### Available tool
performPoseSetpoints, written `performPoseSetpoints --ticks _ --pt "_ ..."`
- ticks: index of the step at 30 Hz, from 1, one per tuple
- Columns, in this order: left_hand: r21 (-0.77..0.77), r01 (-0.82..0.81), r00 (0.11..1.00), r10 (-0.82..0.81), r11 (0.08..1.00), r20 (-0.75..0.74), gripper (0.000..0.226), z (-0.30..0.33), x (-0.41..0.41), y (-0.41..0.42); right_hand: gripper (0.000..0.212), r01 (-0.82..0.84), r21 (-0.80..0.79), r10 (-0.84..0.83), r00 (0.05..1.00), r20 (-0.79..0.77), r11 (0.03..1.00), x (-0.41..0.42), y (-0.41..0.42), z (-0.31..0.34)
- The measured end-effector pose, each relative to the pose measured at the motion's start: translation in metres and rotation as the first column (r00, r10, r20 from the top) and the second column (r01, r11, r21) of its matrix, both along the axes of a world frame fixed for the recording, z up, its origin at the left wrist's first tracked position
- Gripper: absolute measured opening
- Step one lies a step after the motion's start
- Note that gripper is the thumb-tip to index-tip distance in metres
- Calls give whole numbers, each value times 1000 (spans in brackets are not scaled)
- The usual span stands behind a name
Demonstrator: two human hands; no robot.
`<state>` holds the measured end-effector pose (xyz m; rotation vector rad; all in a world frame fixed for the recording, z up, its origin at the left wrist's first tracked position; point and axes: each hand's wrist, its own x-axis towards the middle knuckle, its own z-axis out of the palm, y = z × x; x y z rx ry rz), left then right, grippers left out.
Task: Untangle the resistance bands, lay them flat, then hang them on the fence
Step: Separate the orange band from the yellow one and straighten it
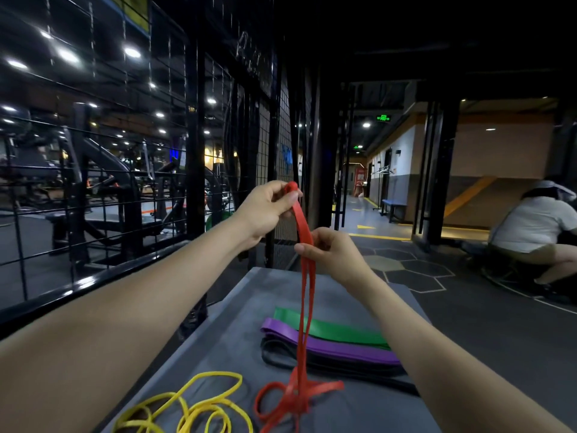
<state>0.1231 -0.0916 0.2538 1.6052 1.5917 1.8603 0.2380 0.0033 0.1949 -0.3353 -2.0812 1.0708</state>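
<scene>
A red band hangs from my hands, and its lower end lies knotted on the grey mat. My left hand pinches the band's top loop. Just below, my right hand grips its strands. A thin yellow band lies tangled at the mat's near left. Green, purple and black bands lie flat side by side on the mat's right half. The black wire fence stands along the left.
Gym machines fill the space behind the fence. A person in a white shirt crouches at the far right on the hexagon-patterned floor. A corridor with a blue bench runs straight ahead.
</scene>
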Motion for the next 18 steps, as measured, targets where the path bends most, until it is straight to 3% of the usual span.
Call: performPoseSetpoints --ticks 4,9,18 --pt "-5 -115 989 114 993 -93 19 -3 -9 -4 10 -167 -141 170 985 12 976 -7 -8 -4" --pt "49 -249 962 253 967 -105 22 -2 -17 -12 6 -285 -275 278 958 -65 918 -9 -14 -8" --pt "131 -306 952 305 943 28 17 1 -26 -21 12 -273 -240 240 958 -155 932 -8 -18 -3"
